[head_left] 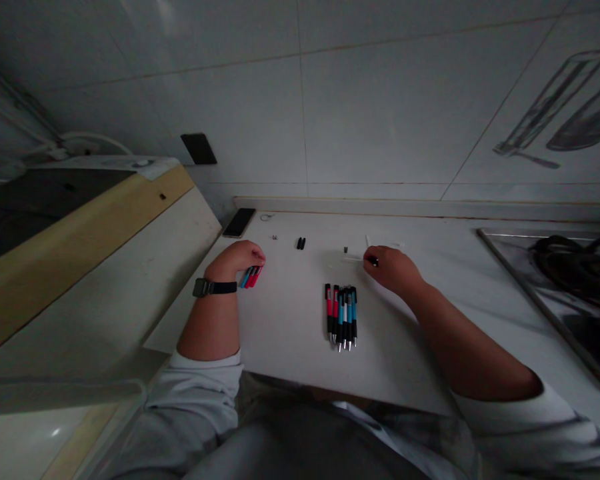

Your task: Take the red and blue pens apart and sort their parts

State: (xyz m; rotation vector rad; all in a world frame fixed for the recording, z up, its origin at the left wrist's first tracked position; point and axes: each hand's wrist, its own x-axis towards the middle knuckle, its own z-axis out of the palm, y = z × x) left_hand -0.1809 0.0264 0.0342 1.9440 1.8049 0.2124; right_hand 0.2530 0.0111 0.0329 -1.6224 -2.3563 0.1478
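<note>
Right now the left hand (pixel 237 259) rests curled on the white counter (pixel 290 333), its fingers closed loosely over a small bunch of red and blue pen barrels (pixel 251 277) that stick out beneath it. Across from it, the right hand (pixel 393 268) pinches a small dark pen part (pixel 373 261) between thumb and fingertips, beside thin white refills (pixel 367 241). Between the two forearms lies a neat row of assembled pens (pixel 341 315), untouched. Farther back sit two black caps (pixel 301 243) and a phone (pixel 239 222) near the wall; a steel sink (pixel 570 300) lies off to the right.
</note>
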